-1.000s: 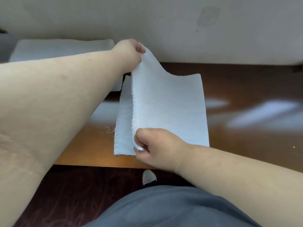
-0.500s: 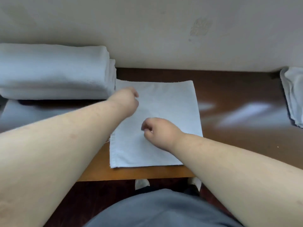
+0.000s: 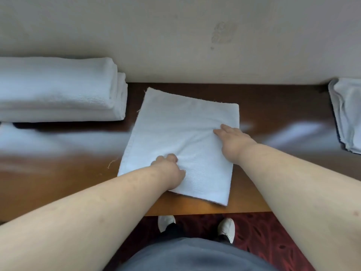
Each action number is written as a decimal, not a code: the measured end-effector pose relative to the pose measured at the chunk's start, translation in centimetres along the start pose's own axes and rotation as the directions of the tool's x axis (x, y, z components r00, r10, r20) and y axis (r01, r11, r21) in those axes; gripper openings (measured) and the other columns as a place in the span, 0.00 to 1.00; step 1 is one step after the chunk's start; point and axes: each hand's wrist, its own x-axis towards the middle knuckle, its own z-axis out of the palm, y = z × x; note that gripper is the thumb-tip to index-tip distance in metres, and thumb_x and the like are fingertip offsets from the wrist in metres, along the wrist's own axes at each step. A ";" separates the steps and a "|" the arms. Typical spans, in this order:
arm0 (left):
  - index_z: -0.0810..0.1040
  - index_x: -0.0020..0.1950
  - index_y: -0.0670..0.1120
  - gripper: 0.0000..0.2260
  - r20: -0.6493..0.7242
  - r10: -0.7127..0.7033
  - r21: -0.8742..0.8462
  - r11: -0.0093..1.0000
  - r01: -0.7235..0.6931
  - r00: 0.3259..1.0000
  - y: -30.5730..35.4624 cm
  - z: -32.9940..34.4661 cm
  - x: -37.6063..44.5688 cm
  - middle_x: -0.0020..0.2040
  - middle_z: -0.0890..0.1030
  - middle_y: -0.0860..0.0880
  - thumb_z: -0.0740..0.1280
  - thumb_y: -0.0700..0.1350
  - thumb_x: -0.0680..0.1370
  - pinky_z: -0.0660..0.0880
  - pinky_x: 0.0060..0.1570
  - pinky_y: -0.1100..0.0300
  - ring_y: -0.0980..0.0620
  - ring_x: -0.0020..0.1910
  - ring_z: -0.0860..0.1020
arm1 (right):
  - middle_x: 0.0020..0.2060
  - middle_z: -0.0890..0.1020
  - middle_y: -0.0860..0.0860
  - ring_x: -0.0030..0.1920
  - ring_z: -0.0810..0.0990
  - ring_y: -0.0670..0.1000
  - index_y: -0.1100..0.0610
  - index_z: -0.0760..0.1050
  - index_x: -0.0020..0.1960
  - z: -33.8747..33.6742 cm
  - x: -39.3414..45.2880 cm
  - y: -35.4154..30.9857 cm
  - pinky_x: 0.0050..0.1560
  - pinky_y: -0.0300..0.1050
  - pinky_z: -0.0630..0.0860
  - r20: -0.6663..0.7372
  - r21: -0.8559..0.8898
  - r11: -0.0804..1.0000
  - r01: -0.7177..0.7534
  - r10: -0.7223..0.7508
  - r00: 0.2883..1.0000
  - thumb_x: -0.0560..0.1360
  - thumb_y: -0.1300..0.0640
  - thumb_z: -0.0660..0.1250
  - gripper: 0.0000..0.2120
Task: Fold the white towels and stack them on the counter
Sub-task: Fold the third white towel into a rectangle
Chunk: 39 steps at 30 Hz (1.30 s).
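A folded white towel (image 3: pixel 181 130) lies flat on the brown counter (image 3: pixel 58 173), turned a little clockwise, its near right corner close to the front edge. My left hand (image 3: pixel 170 171) rests on the towel's near left part with its fingers curled against the cloth. My right hand (image 3: pixel 232 141) lies flat on the towel's right side, fingers straight and pointing left. A stack of folded white towels (image 3: pixel 58 89) sits at the back left against the wall.
A heap of loose white towels (image 3: pixel 347 114) lies at the counter's far right edge. The beige wall (image 3: pixel 175 36) runs close behind the counter. Below the front edge are red patterned carpet and my two white shoes (image 3: pixel 195 225).
A second ago both hands held up the towel's lifted half; it was laid down and now lies flat. The towel has turned clockwise, and my right hand has moved to its right side and opened flat.
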 end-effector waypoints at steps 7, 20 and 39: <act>0.51 0.79 0.53 0.28 -0.090 0.054 0.283 0.959 -0.026 0.995 4.6 -1.1 2.3 0.74 0.57 0.43 0.53 0.52 0.79 0.67 0.66 0.45 0.38 0.70 0.62 | 0.63 0.68 0.54 0.61 0.72 0.58 0.53 0.62 0.73 2.3 -4.2 3.9 0.58 0.51 0.72 -0.045 0.059 0.979 -0.195 0.197 0.979 0.74 0.58 0.58 0.27; 0.49 0.80 0.56 0.26 -0.137 0.513 0.489 0.779 -0.392 0.848 6.0 4.5 -1.3 0.80 0.48 0.49 0.53 0.48 0.83 0.53 0.75 0.51 0.47 0.78 0.50 | 0.80 0.54 0.51 0.79 0.52 0.54 0.50 0.52 0.81 6.9 -9.3 7.9 0.77 0.50 0.55 -0.118 0.115 0.988 0.105 -0.092 0.989 0.81 0.44 0.56 0.31; 0.72 0.65 0.52 0.13 -0.415 0.288 0.320 0.934 -0.158 0.863 -3.6 8.0 -3.4 0.60 0.73 0.52 0.60 0.50 0.82 0.73 0.58 0.54 0.49 0.61 0.69 | 0.55 0.76 0.49 0.57 0.74 0.54 0.52 0.74 0.59 11.6 -11.9 12.4 0.57 0.47 0.71 -0.301 -0.176 0.975 0.138 -0.187 0.935 0.77 0.56 0.61 0.11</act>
